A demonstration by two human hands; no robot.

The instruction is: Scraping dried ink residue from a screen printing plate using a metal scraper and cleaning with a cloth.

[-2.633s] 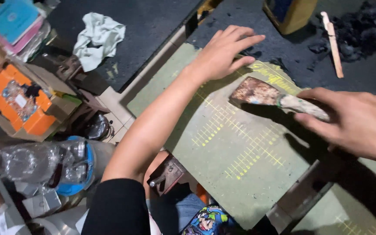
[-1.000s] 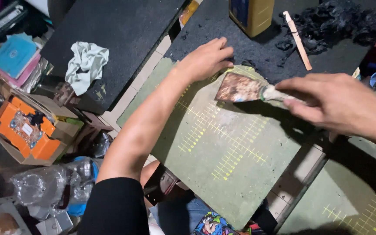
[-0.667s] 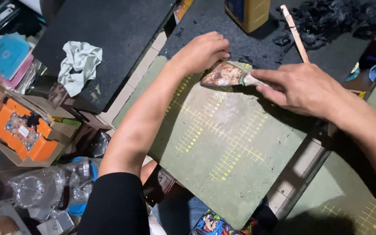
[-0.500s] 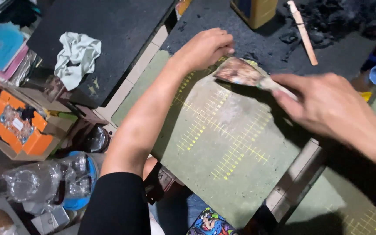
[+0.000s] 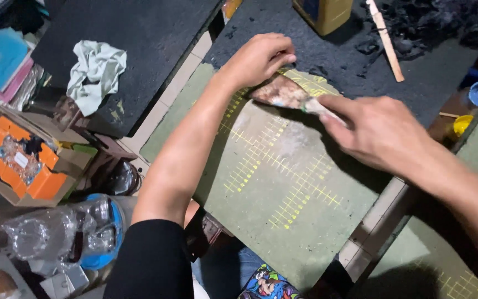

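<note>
I see a dark, sooty desk point(image 5: 139, 33) filling the view, and on it a green board point(image 5: 283, 205) marked with yellow grid lines, which is the largest thing I am working on. Judging from how it lies, the work is partly done: a pale, smeared patch shows on the board just below the scraper, while the rest of the green face looks dry and untouched, so most of the spreading seems left to do. My left hand point(image 5: 258, 58) rests at the board's far edge, fingers curled down onto it, pressing rather than holding anything. My right hand point(image 5: 380, 133) has its fingers closed around the handle of the scraper point(image 5: 283, 93), whose broad blade lies tilted and low over the board's upper part, just beside the left hand; I cannot tell whether the blade edge is touching the board. The blade looks caked with brownish, crusted residue, mottled light and dark. Off to the left a crumpled pale rag point(image 5: 95, 72) lies on the desk, well apart from the board. Beyond the board a thin wooden stick point(image 5: 385, 41) lies slantwise near a yellow can point(image 5: 325, 12).
</note>
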